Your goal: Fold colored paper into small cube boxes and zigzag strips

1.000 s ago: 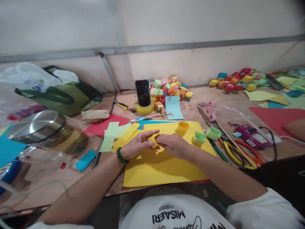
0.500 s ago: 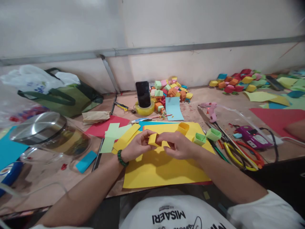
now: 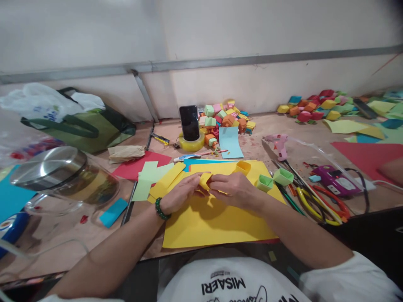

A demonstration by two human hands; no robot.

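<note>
Grip: the left hand (image 3: 180, 195) and right hand (image 3: 236, 191) pinched a small yellow paper piece (image 3: 205, 180) between their fingers.
Piece: above the large yellow sheet (image 3: 217, 226).
Right side: two green paper boxes (image 3: 273, 180) sat near the right wrist.

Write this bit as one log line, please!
left hand: holds yellow folded paper | right hand: touches it | below: yellow sheet | nearby: green boxes
</note>
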